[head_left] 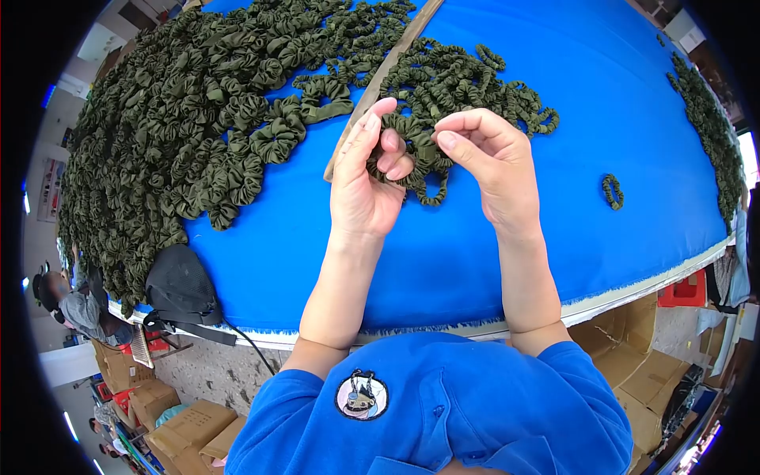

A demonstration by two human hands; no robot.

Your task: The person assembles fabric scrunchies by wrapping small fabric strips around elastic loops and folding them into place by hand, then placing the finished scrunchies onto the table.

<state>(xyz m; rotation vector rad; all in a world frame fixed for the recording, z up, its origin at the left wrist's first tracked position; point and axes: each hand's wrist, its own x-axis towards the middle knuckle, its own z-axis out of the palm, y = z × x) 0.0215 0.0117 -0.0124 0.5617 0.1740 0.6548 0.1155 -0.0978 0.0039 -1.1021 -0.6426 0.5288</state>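
Over the blue cloth, my left hand (366, 178) has its fingers curled round a dark green scrunchie (410, 131), partly hidden behind those fingers. At the scrunchie's right edge, the thumb and forefinger of my right hand (499, 170) come together in a pinch. Its exact outline is hard to separate from the pile of small tight scrunchies (467, 75) just behind both hands. A loose ring-shaped scrunchie (613, 191) lies alone on the cloth to the right.
A large heap of fuller green scrunchies (182, 103) covers the table's left side. A wooden strip (388, 67) divides it from the smaller pile. More scrunchies (704, 127) line the far right edge. A black bag (182, 285) sits at the left edge; cardboard boxes (190, 431) stand below.
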